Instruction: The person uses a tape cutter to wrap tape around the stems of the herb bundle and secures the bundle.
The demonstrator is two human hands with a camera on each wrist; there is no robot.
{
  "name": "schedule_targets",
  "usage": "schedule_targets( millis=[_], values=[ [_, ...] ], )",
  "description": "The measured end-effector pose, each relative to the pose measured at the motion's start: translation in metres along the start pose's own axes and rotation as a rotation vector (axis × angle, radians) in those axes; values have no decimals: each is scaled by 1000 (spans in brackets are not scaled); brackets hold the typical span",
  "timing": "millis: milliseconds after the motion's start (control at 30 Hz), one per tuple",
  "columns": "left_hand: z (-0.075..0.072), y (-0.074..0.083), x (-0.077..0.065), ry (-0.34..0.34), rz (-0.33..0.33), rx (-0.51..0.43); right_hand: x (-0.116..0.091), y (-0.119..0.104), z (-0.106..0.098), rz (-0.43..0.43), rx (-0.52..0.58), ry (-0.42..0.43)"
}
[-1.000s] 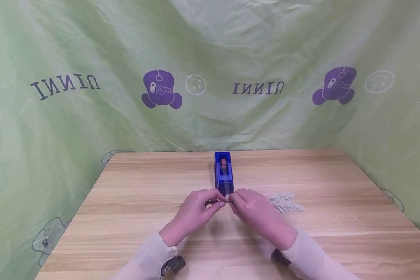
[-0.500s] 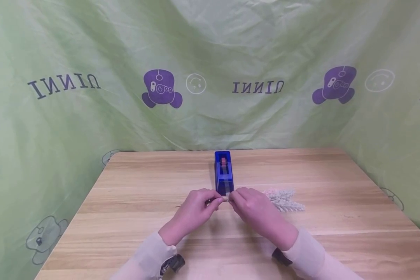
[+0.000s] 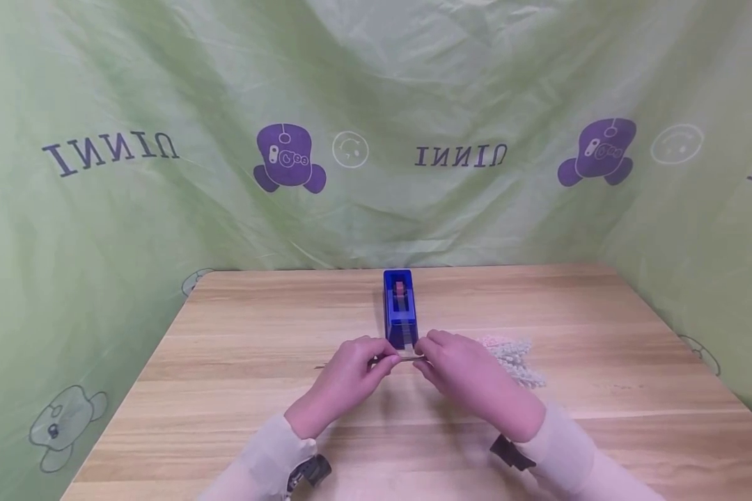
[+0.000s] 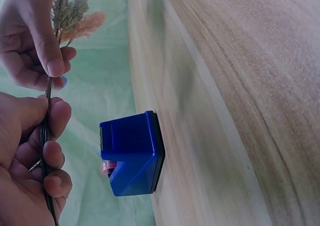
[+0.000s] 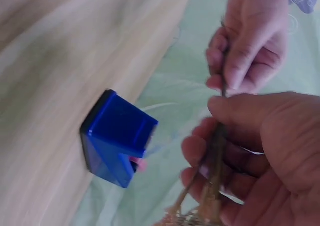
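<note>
Both hands grip a small bunch of fluffy grey and pink plumes [image 3: 512, 358] by its thin dark stems [image 4: 45, 131]. My left hand [image 3: 351, 372] pinches the stems between thumb and index finger, the other fingers curled along them in the left wrist view. Nearer the plumes, my right hand [image 3: 473, 372] holds the stems with thumb and fingertips. A short length of stem shows between the two hands. The plumes stick out beyond the right hand, partly hidden by it in the head view. A small bluish patch shows at the right fingertips in the left wrist view.
A blue tape dispenser [image 3: 401, 317] stands on the wooden table [image 3: 257, 320], just beyond the hands, its toothed edge [image 4: 101, 138] toward them. A green printed cloth [image 3: 382, 69] hangs behind and at both sides of the table.
My right hand has slid slightly right, widening the gap between the hands and baring more stem. The plumes have turned a little. My left thumb has shifted upward; the left hand otherwise stays in place.
</note>
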State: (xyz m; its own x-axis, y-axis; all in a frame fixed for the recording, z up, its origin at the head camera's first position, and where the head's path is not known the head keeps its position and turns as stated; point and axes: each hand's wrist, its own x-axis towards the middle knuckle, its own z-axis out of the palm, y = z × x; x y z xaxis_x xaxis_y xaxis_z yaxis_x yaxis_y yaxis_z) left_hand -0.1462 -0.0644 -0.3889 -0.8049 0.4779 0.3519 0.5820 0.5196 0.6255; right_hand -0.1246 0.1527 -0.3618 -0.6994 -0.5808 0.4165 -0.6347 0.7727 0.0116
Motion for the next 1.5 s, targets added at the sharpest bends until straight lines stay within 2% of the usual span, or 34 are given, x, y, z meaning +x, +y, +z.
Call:
schedule_targets(
  millis=[133,300,433,600,1133,1333,1500],
  values=[
    [0,0,0,0,7,4,1,2,-6,20,81,-75],
    [0,0,-1,7,16,17,1,5,-8,14,112,-110],
    [0,0,-1,1,20,47,1,6,-5,27,117,-107],
    [1,0,0,-16,14,75,0,7,0,21,108,-62],
    [5,3,4,-69,-46,122,-3,4,11,-24,4,42],
    [7,2,4,-63,-43,136,-3,2,11,-15,-10,22],
    [9,1,3,-39,-25,160,-1,2,10,16,-19,-40]
  ],
)
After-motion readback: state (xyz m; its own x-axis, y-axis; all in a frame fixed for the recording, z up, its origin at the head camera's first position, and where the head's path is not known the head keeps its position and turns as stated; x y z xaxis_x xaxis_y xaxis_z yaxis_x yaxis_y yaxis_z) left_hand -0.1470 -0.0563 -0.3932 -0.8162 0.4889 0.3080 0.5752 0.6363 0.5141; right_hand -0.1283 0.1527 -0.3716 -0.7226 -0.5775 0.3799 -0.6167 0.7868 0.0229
